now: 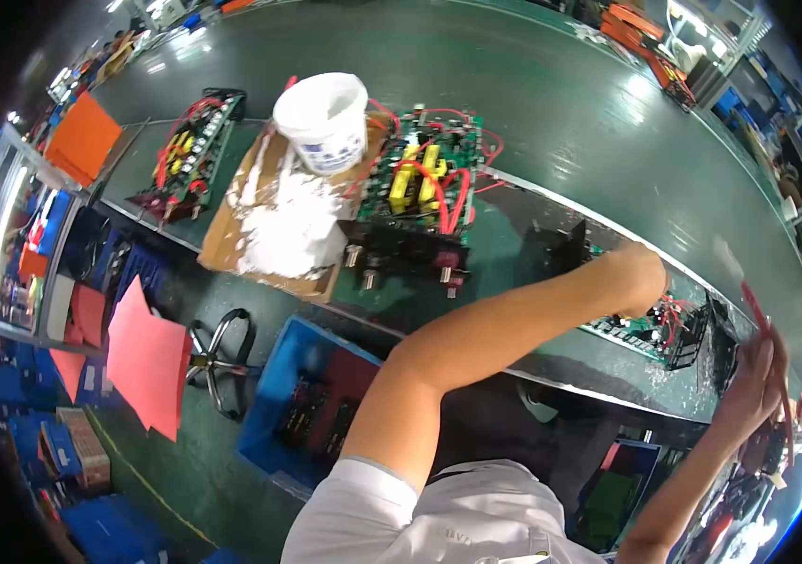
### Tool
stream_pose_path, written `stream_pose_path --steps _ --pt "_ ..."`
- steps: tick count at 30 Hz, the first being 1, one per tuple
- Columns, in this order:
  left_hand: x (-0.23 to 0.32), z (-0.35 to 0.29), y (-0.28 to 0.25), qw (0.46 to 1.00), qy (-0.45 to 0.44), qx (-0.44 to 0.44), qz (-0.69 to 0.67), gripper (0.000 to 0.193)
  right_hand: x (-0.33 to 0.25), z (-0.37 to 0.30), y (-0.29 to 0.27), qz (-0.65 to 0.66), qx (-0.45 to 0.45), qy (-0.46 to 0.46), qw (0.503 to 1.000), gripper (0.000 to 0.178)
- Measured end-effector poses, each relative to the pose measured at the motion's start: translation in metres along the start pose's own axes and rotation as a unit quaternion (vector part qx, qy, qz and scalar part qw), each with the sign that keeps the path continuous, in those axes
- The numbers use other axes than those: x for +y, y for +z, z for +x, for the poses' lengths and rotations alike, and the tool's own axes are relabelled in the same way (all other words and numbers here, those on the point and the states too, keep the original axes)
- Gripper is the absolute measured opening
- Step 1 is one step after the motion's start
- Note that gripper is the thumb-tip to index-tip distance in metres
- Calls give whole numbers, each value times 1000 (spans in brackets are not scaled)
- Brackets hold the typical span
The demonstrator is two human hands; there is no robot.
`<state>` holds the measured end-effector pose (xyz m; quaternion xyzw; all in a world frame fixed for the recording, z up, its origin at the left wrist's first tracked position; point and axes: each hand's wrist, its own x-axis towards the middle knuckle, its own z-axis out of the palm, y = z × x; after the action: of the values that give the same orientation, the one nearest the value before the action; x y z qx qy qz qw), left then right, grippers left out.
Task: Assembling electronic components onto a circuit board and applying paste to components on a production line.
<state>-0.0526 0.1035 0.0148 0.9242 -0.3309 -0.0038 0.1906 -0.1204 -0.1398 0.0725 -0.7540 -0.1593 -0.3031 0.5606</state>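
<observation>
My left arm reaches across to the right, and my left hand [638, 278] is closed above a green circuit board [641, 336] with red wires and black heat sinks. Its fingertips are hidden behind the hand, so what they grip cannot be made out. At the far right my right hand [751, 385] is closed around a thin red-handled brush [754, 305]. The brush's pale tip points up and away, smeared by motion. To the left, a white bucket [326, 127] stands on a cardboard sheet [222, 235] beside a spread of white paste [290, 230].
A larger circuit board [420, 179] with yellow transformers lies right of the bucket; another board [192, 155] lies far left. Below the bench edge are a blue bin [269, 404] holding dark parts, pink sheets [149, 362] and a chair base [218, 362].
</observation>
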Motion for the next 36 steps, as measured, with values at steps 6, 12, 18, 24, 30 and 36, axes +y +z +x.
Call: stream_pose_path --steps 6,12,18,24,30,36 --pt "21 -166 46 925 18 339 -170 26 -83 -58 201 42 -373 -328 867 25" --pt "77 -313 97 876 -206 160 -406 39 -128 -161 326 55 -479 -429 764 46" --pt "105 -311 205 834 -253 35 -489 41 -102 -187 362 -66 -460 -420 780 47" --pt "100 -322 107 780 -63 115 -612 26 -104 -152 245 171 -478 -247 825 43" --pt "83 -261 4 569 221 459 -646 22 -48 -159 173 426 -496 227 722 47" --pt "19 -125 -98 420 317 379 -761 29 -16 -205 166 555 -380 338 659 51"
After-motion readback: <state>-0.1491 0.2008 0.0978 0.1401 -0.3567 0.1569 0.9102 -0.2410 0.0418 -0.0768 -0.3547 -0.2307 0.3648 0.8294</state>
